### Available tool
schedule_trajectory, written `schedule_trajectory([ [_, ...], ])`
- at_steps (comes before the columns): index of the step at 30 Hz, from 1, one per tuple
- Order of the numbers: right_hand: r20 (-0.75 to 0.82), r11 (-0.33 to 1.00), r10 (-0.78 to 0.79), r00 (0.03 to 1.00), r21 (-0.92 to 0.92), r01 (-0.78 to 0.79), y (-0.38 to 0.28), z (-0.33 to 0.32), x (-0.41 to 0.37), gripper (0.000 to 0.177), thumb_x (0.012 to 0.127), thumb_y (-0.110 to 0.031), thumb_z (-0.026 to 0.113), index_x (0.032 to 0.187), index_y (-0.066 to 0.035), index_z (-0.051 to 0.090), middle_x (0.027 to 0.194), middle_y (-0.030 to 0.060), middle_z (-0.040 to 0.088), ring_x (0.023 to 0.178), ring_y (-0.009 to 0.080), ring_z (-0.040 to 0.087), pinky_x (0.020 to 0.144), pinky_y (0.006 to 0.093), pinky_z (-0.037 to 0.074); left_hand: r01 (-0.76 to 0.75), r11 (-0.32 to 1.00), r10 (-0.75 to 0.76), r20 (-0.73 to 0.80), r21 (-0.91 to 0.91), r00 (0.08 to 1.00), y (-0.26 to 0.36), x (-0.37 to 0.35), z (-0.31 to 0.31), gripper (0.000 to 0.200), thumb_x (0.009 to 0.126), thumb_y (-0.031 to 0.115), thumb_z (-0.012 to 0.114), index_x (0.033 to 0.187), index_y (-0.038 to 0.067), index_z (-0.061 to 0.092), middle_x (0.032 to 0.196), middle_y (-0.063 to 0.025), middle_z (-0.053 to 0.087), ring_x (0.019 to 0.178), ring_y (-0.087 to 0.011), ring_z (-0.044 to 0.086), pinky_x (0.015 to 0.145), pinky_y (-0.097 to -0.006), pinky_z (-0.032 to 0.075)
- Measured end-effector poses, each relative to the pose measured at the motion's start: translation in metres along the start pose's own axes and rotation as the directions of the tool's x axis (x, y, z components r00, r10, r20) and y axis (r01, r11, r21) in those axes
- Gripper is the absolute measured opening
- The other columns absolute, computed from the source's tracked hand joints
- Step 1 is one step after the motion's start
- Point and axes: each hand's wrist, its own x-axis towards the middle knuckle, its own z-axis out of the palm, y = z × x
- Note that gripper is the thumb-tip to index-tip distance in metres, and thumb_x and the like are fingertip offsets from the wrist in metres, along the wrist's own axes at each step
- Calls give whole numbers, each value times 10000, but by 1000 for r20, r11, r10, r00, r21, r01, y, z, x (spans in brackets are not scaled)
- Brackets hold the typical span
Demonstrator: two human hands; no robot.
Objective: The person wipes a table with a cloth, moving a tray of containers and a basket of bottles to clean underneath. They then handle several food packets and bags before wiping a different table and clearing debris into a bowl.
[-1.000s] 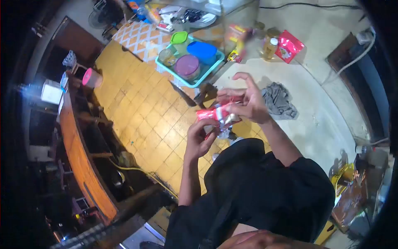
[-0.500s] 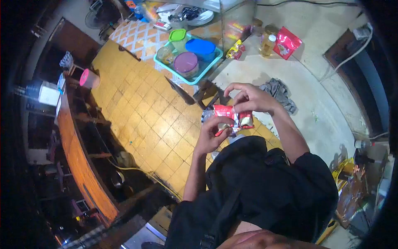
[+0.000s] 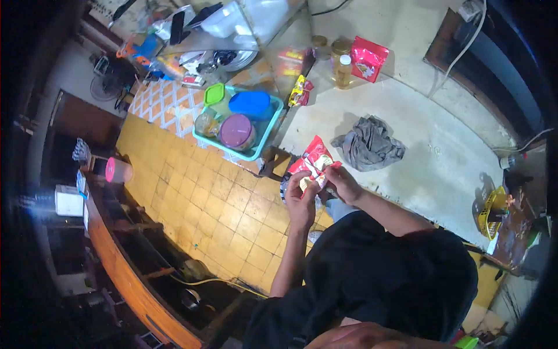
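Note:
Both hands hold a red and white plastic packet (image 3: 316, 158) in front of my body. At its lower left edge, my left hand (image 3: 302, 203) pinches it between thumb and fingers. My right hand (image 3: 344, 184) grips its lower right corner, fingers closed. The packet's upper part points up and away from me, and the fingers cover its lower edge. What is inside cannot be seen. A crumpled grey cloth (image 3: 372, 144) lies on the pale counter (image 3: 430, 192), just beyond my right hand.
A turquoise tray (image 3: 256, 155) holds lidded containers left of the counter. Along the back stand a red pouch (image 3: 368, 59), a pale-capped bottle (image 3: 343, 73) and a small yellow packet (image 3: 300, 92). A yellow basket (image 3: 492, 214) sits at right. Tiled floor (image 3: 226, 215) lies at left.
My right hand has come down from above the packet and now grips its corner. The packet has turned to a tilt. The view has shifted, showing more of the counter and cloth.

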Motion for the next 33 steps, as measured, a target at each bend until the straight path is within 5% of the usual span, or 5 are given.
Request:
schedule_trajectory([
  [14,-163,928,263,951,-227,-296,-79,-156,111,546,917,-289,575,1368,-53,380,1189,41,549,942,125,595,744,270,494,158,987,-161,144,36,976,-75,236,43,266,867,39,556,1124,61,491,870,-50,547,738,-145,550,677,-261,458],
  [21,-672,679,-568,475,-709,-189,-135,-372,181,728,714,-298,782,1287,-41,413,1226,115,522,1070,219,551,920,354,437,178,905,-260,172,387,950,-142,406,27,318,828,31,596,1133,86,528,1078,-67,524,933,-161,544,802,-280,461],
  [23,-657,629,-625,422,-744,-226,-136,-400,190,776,667,-307,820,1277,-42,418,1242,123,507,1091,226,541,962,360,412,-586,-22,33,586,810,809,-153,433,32,272,837,14,597,1097,76,546,1098,-87,545,970,-182,562,818,-279,484],
  [26,-566,642,-622,540,-764,-61,-133,-422,208,830,620,-306,850,1275,-35,419,1240,127,521,1148,229,511,1006,358,375,-233,888,114,299,396,947,-195,471,37,198,859,14,589,1045,77,563,1095,-103,558,991,-188,574,842,-265,506],
  [33,-535,671,-639,553,-739,60,-136,-436,220,619,682,-193,820,1206,-71,513,1057,81,641,983,154,600,823,305,495,-34,857,-39,130,514,991,-232,539,14,266,935,215,561,1037,-30,547,875,-103,628,866,-181,611,743,-273,575],
])
